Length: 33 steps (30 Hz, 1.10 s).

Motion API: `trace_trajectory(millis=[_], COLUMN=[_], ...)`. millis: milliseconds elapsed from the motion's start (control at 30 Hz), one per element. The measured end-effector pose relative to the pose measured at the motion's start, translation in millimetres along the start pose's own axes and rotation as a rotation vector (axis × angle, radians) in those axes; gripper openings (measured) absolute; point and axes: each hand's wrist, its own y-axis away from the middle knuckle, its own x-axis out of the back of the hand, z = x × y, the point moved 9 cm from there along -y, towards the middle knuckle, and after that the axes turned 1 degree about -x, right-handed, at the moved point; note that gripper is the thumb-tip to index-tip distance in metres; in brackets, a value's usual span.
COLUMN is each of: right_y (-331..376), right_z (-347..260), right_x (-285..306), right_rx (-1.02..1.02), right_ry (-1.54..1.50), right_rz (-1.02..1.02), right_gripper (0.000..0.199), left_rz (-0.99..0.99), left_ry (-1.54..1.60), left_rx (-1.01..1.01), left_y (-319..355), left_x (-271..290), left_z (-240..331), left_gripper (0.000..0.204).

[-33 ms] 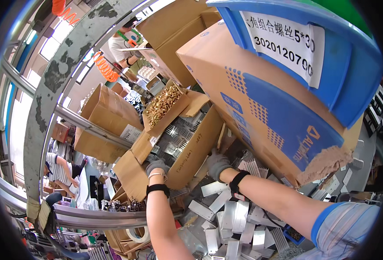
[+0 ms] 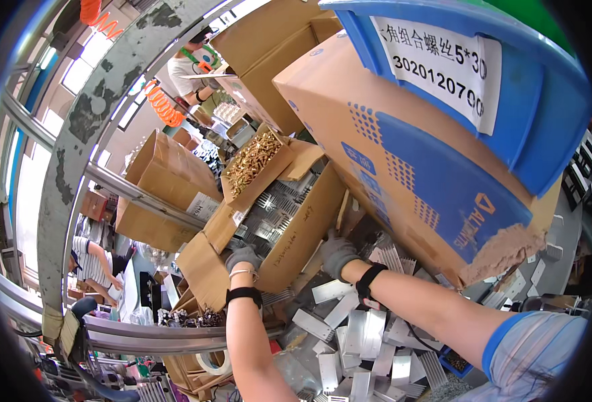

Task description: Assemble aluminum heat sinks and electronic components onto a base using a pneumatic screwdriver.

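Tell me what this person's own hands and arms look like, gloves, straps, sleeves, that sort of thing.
Both hands wear grey knit gloves: the left hand and the right hand. Each wrist carries a black band, and the left also has a thin pale band above it. The forearms are uncovered. At the right upper arm a short sleeve shows, pale with fine stripes and a blue cuff.
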Motion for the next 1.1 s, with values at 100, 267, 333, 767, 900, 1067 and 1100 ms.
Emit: trace_trajectory(millis=[100, 267, 333, 767, 900, 1067, 1100], right_y=[10.4, 5.1, 6.9, 30.4, 47.6, 138.4, 175.3], right_z=[-10.6, -15.9, -22.9, -49.5, -66.5, -120.7, -139.6], right_x=[0.5, -21.9, -30.6, 4.7, 20.7, -13.0, -22.4], right_rx=[0.241, 0.334, 0.371, 0.448, 0.669, 0.883, 1.024], right_ry=[0.253, 0.544, 0.558, 0.299, -0.096, -0.285, -0.226], right_rz=[0.069, 0.017, -0.055, 0.034, -0.046, -0.555, -0.610], right_gripper=[0.043, 0.035, 0.033, 0.028, 0.030, 0.029, 0.027], left_rz=[-0.043, 0.098, 0.193, 1.150, 1.042, 0.463, 0.483], left_ry=[0.073, 0.329, 0.399, 1.344, 1.150, 1.014, 0.931], left_rx=[0.008, 0.136, 0.139, -0.229, -0.122, 0.172, 0.178], left_y=[10.4, 17.2, 22.8, 199.6, 298.5, 388.9, 400.6], left_x=[3.5, 7.5, 12.7, 87.4, 44.9, -75.9, -96.3], left_z=[6.6, -1.3, -7.4, -31.7, -20.8, -64.9, -80.4], left_gripper=[0.056, 0.056, 0.053, 0.048, 0.040, 0.056, 0.051])
